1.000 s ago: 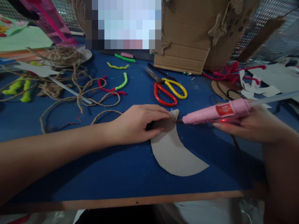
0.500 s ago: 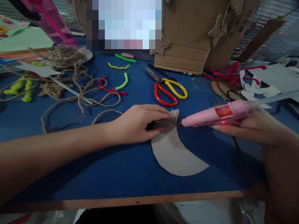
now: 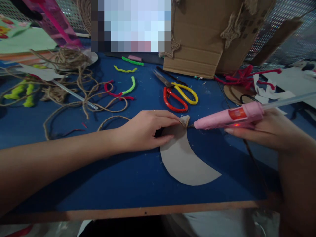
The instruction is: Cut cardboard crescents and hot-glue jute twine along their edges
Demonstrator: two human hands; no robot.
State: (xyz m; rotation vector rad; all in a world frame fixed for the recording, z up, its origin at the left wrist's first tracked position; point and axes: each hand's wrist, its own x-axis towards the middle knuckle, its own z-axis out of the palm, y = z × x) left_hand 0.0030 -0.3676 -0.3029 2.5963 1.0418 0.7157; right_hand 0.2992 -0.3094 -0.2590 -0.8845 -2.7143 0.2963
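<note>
A grey crescent-shaped cardboard cutout (image 3: 186, 161) lies flat on the blue table. My left hand (image 3: 151, 130) grips its upper part, thumb and fingers closed over the edge. A short bit of twine runs along the crescent's upper tip by my fingertips. Some twine (image 3: 115, 118) also loops out from behind my left wrist. My right hand (image 3: 269, 131) is wrapped round a pink hot glue gun (image 3: 227, 117) with a red light lit and a clear glue stick out of its back. The gun's nozzle points left, right beside the crescent's upper tip.
Scissors (image 3: 172, 87) with red and yellow handles lie beyond the crescent. Tangled twine (image 3: 71, 59) and pipe cleaners (image 3: 128, 87) are at left. A cardboard piece (image 3: 195, 39) with twine stars stands behind. Paper scraps (image 3: 269, 90) lie at right; a wooden edge (image 3: 145, 210) borders the front.
The glue gun has shifted slightly up and to the right, its nozzle moving a little along the crescent's tip. My left hand and the crescent have stayed nearly still.
</note>
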